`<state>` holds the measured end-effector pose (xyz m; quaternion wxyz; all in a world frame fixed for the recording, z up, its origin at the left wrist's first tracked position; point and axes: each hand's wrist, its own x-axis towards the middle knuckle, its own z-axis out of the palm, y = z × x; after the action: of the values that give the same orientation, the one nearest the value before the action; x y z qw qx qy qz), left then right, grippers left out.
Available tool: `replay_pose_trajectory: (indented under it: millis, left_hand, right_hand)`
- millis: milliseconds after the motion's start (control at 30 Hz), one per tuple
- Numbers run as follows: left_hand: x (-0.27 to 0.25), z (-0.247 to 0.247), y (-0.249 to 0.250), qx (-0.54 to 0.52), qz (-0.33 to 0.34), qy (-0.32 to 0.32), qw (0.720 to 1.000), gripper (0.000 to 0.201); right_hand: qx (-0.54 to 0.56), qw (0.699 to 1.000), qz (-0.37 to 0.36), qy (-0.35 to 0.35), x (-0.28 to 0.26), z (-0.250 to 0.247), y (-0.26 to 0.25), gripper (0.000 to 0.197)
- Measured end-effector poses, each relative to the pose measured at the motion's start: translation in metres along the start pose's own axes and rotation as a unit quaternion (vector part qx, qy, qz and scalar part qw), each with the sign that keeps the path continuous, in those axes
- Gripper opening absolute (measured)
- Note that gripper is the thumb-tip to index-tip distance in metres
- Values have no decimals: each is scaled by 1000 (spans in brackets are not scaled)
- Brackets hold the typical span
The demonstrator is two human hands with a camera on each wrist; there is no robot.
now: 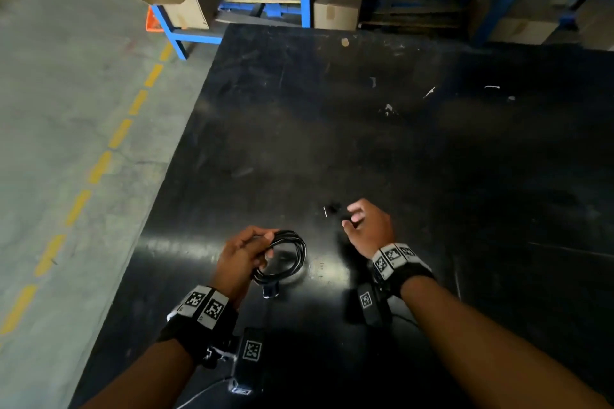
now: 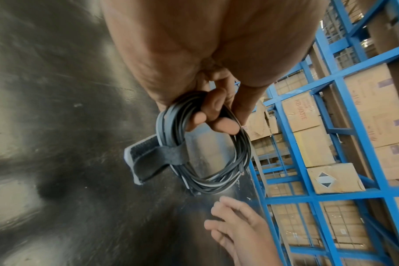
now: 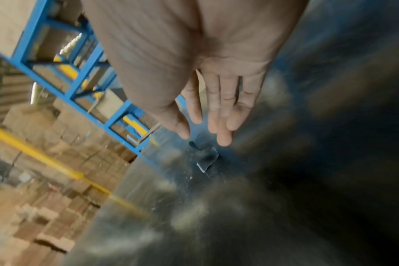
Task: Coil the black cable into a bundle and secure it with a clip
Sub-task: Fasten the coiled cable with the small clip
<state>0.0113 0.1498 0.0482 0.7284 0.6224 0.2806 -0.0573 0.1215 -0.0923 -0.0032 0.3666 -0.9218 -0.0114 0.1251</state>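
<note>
Black cable point(image 2: 203, 154), coiled in thin round loops w/ strap point(image 2: 153, 158) wrapped on one side, lower center of head view, gripped by left hand point(image 1: 244, 256). Right hand point(image 1: 368, 226) fingers straight, apart, over small clip point(image 3: 206, 158) on bench point(image 1: 432, 159).

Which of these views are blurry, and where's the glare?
Right wrist view: heavy motion blur, only the right hand fairly sharp. Left wrist view: cable sharp, table smeared with glare. Head view: sharp, glare patch near the left hand.
</note>
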Motion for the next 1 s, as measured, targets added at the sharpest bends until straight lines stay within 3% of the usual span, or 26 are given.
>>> replay_pose_trajectory:
  millis: [167,233,367,467,600,767,1000]
  left_hand:
    - [4,2,3,-29,-7,18,999,18]
    - [5,4,7,-47,-7,19,999,20]
    - [6,10,15,-66,2,17,998,23]
    - [5,15,21,-75,23,24,997,23]
    - [3,20,25,-30,87,46,995,20]
    - [-11,37,39,37,199,57,978,12]
    - [-45,73,66,61,318,13,946,9]
  right_hand:
    - [-79,995,3,-56,44,28,-14,51]
    - [-95,993,21,-68,54,36,-14,47]
    - [-113,992,28,-42,52,40,-11,20]
    - [-36,998,53,3,39,30,-10,6]
    - [116,988,78,68,7,2,-25,13]
    - [371,920,94,85,-51,-44,-71,17]
    - [531,830,145,82,-116,-59,-128,14]
